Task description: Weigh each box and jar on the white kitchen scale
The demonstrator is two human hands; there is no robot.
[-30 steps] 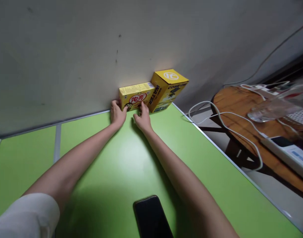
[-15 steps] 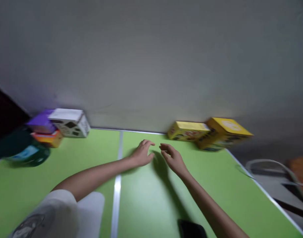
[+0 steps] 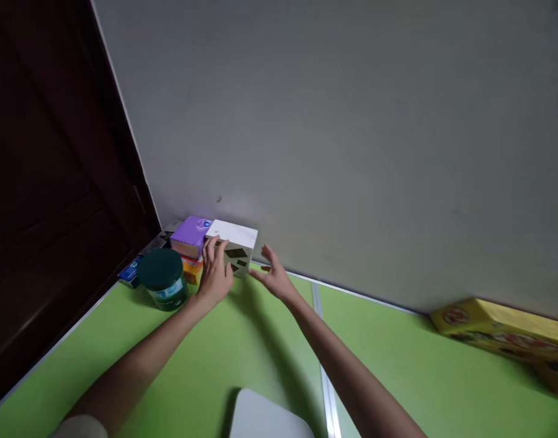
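Observation:
A white box with dark geometric shapes (image 3: 236, 246) stands on the green table (image 3: 242, 340) against the grey wall. My left hand (image 3: 214, 272) rests its fingers on the box's left front face. My right hand (image 3: 273, 275) hovers just right of the box, fingers spread and open, apart from it. A purple box (image 3: 191, 235) lies on an orange box (image 3: 192, 270) directly left of the white box. A dark green lidded jar (image 3: 162, 278) stands in front of them.
A yellow box (image 3: 498, 330) lies against the wall at the far right. A white flat object (image 3: 268, 416) sits at the near edge. A dark wooden door (image 3: 55, 182) fills the left side. A metal seam (image 3: 322, 353) divides the tabletop.
Both hands have left the yellow boxes and swung left to the white box in the corner. The view has turned left with them.

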